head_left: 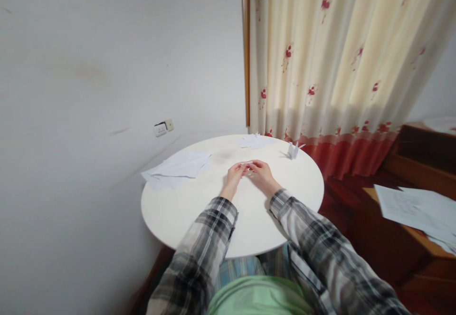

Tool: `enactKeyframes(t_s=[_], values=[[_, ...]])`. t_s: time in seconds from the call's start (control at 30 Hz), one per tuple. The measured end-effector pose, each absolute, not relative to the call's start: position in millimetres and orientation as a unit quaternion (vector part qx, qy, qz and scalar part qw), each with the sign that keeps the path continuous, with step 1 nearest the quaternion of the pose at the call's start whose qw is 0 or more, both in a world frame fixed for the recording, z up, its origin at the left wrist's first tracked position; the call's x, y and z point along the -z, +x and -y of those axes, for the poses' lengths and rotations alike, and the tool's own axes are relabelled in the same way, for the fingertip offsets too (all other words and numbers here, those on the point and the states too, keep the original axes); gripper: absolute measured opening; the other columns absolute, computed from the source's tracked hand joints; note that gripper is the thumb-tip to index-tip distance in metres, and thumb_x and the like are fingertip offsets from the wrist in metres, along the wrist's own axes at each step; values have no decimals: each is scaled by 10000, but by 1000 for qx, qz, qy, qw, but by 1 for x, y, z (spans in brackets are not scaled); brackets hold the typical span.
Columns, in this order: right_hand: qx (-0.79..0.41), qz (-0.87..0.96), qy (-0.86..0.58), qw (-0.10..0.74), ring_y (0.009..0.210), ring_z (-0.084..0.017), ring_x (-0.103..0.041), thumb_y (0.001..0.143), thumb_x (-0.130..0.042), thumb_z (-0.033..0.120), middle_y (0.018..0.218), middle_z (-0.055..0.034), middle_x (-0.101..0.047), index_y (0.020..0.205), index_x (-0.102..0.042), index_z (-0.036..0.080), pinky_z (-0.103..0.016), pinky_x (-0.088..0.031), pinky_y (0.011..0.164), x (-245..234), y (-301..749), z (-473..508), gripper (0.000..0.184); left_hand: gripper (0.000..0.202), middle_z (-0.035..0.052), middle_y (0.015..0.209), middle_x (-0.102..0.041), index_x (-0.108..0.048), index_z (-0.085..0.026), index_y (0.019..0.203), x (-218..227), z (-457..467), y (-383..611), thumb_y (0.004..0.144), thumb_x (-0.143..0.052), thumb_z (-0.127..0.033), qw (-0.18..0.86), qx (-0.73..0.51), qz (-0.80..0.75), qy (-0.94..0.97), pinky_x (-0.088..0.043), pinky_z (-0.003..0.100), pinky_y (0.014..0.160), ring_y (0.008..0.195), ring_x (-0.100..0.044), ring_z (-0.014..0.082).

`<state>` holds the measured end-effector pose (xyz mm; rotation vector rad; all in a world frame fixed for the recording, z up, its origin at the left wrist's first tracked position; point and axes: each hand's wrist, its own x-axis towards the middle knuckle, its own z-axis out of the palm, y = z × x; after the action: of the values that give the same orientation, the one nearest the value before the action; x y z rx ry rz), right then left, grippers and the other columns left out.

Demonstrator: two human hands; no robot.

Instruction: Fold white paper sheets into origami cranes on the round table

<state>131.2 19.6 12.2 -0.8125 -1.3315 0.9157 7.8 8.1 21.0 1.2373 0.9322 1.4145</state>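
Small white paper piece [246,163] sits between both hands over the counter [199,210].
Left hand [233,173] and right hand [262,170] meet at it, fingers pinched on it from either side; exact fingertip contact is too small to tell. Judged very light, thin, easily creased or torn, hardly slippery; opposite edges, lightly pinched, look the best hold. Folded paper figure [293,150] stands farther right.

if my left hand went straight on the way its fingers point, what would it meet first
The left hand points inward toward the right hand, so the small white paper between their fingertips likely comes first, though exact depth is unclear.
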Motion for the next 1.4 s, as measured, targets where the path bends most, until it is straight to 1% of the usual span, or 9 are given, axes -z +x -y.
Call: enactKeyframes(t_s=[0.13, 0.23, 0.33, 0.47, 0.73, 1.0, 1.13, 1.27, 1.4], values=[[-397, 574, -354, 623, 679, -152, -561, 637, -616, 374, 724, -44, -641, 722, -636, 170, -269, -441, 655, -12, 132, -21, 221, 333, 50, 740, -665, -634, -149, 888, -22, -6, 7, 649, -668, -377, 506, -571, -402, 506, -366, 182, 503, 623, -593, 108], [-399, 570, -352, 626, 659, -146, -550, 640, -612, 381, 694, -36, -625, 715, -628, 171, -266, -438, 639, -13, 132, -22, 223, 361, 60, 775, -674, -634, -151, 929, -22, -7, 7, 641, -670, -367, 513, -569, -398, 505, -358, 184, 493, 616, -598, 110], [-413, 567, -344, 624, 656, -141, -548, 627, -624, 385, 707, -35, -624, 743, -622, 172, -264, -435, 633, -13, 132, -21, 242, 336, 74, 820, -682, -649, -138, 887, -21, -9, 7, 628, -679, -349, 500, -584, -395, 502, -385, 197, 531, 640, -603, 116], [-435, 558, -338, 621, 632, -126, -536, 597, -643, 378, 730, -34, -628, 797, -615, 167, -250, -424, 611, -11, 131, -21, 293, 307, 78, 807, -688, -665, -129, 859, -20, -10, 6, 627, -683, -329, 479, -596, -406, 501, -415, 217, 596, 680, -608, 127], [-425, 569, -361, 604, 563, -112, -497, 588, -611, 363, 635, -8, -593, 699, -590, 176, -237, -401, 562, -6, 131, -25, 219, 268, 62, 741, -689, -667, -126, 832, -18, -11, 6, 610, -707, -269, 473, -600, -427, 484, -438, 245, 649, 673, -612, 134], [-369, 603, -394, 587, 544, -117, -472, 630, -575, 405, 546, 3, -541, 583, -553, 180, -238, -379, 552, -7, 134, -24, 230, 237, 52, 663, -669, -652, -122, 699, -16, -14, 6, 607, -709, -332, 477, -603, -408, 493, -444, 249, 651, 629, -591, 125], [-351, 606, -400, 591, 543, -119, -469, 645, -564, 406, 530, 7, -531, 562, -550, 181, -242, -374, 555, -8, 134, -22, 240, 274, 54, 681, -668, -643, -124, 732, -17, -12, 6, 622, -694, -371, 472, -600, -405, 503, -436, 228, 614, 625, -590, 117], [-348, 590, -394, 613, 580, -129, -492, 637, -571, 401, 579, -2, -571, 605, -574, 180, -247, -396, 579, -10, 133, -21, 224, 322, 63, 727, -676, -621, -138, 797, -19, -9, 7, 640, -673, -414, 490, -581, -408, 506, -415, 207, 544, 623, -603, 120], [-359, 583, -384, 620, 584, -128, -496, 622, -589, 417, 600, -6, -585, 627, -583, 179, -245, -403, 574, -12, 132, -20, 239, 329, 66, 757, -678, -610, -148, 814, -19, -9, 7, 656, -654, -433, 502, -569, -413, 504, -412, 200, 545, 638, -611, 120]])
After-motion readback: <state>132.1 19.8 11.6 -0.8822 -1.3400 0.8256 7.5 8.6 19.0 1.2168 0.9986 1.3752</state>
